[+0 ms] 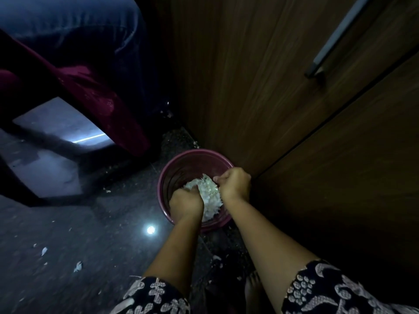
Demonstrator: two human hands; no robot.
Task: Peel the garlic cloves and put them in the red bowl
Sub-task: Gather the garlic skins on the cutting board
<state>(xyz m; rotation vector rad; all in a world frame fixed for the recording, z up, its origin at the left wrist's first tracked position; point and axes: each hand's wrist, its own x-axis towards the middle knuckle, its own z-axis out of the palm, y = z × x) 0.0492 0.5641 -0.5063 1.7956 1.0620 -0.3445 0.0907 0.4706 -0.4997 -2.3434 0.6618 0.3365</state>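
A red bowl stands on the dark floor against a wooden cabinet. Inside it lies a pale heap of garlic and skins. Both my hands reach down into the bowl. My left hand is at the near left side of the heap, fingers curled into it. My right hand is at the far right side, fingers curled on the garlic. What each hand holds under the fingers is hidden.
A wooden cabinet with a metal handle rises right behind the bowl. A maroon plastic chair stands at the left. Garlic skin scraps lie on the floor. My bare foot is below the bowl.
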